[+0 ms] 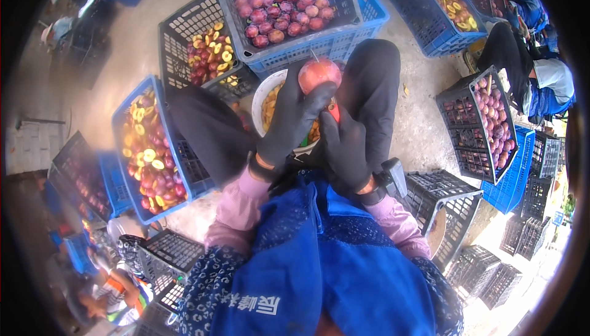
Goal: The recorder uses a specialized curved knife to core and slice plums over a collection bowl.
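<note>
Left fingers (321, 96) hold a red plum (319, 74), right fingers (330, 134) a red-handled tool (334, 111).

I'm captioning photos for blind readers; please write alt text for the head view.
A person's dark-gloved left grip holds a round red plum; the dark-gloved right grip holds a small red tool close to it. A round white bucket stands below, among blue and black plastic crates, some holding more plums.

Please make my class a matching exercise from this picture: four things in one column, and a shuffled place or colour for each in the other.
Things
1. Round fruit
2. Apron
3. Red tool
4. Bucket

Places or colours
A. White
B. In the right hand
C. In the left hand
D. Blue

Pairs: 1-C, 2-D, 3-B, 4-A
</note>
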The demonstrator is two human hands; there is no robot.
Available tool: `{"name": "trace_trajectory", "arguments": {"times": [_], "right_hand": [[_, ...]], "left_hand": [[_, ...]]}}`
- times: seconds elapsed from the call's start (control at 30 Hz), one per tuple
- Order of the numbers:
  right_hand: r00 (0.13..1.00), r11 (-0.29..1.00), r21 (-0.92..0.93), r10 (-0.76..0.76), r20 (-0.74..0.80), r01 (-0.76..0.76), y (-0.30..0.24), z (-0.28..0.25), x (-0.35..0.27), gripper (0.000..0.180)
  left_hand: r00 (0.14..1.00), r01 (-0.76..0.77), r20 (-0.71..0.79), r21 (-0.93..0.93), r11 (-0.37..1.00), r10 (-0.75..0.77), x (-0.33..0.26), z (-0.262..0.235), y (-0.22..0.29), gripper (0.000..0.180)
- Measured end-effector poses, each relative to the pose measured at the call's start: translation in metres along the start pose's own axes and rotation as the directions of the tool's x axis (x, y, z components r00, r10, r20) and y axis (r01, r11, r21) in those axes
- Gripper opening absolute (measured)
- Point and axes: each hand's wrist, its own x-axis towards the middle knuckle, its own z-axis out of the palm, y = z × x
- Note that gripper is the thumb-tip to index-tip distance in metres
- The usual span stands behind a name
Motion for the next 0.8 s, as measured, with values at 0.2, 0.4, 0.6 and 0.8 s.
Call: {"name": "trace_trajectory", "arguments": {"times": [0.2, 0.4, 0.6, 0.8], "right_hand": [[0.980, 0.984, -0.058, -0.159, 0.120, 0.167, 0.003, -0.016, 0.006, 0.024], [0.911, 0.919, -0.093, -0.360, 0.204, 0.384, -0.001, -0.019, 0.020, 0.022], [0.969, 0.969, -0.050, -0.245, -0.031, 0.243, 0.013, -0.001, 0.015, 0.017], [0.952, 0.950, -0.102, -0.281, 0.123, 0.294, 0.020, -0.005, 0.009, 0.019]], "left_hand": [[0.989, -0.136, 0.114, 0.451, 0.882, 0.094, 0.009, -0.009, 0.005, 0.046], [0.995, -0.004, 0.095, -0.372, 0.928, 0.042, 0.010, -0.008, 0.010, 0.044], [0.976, 0.219, 0.111, -0.493, 0.842, -0.189, 0.007, 0.001, 0.000, 0.041], [1.000, -0.001, -0.016, 0.071, 0.997, 0.003, 0.006, -0.004, 0.017, 0.043]]}}
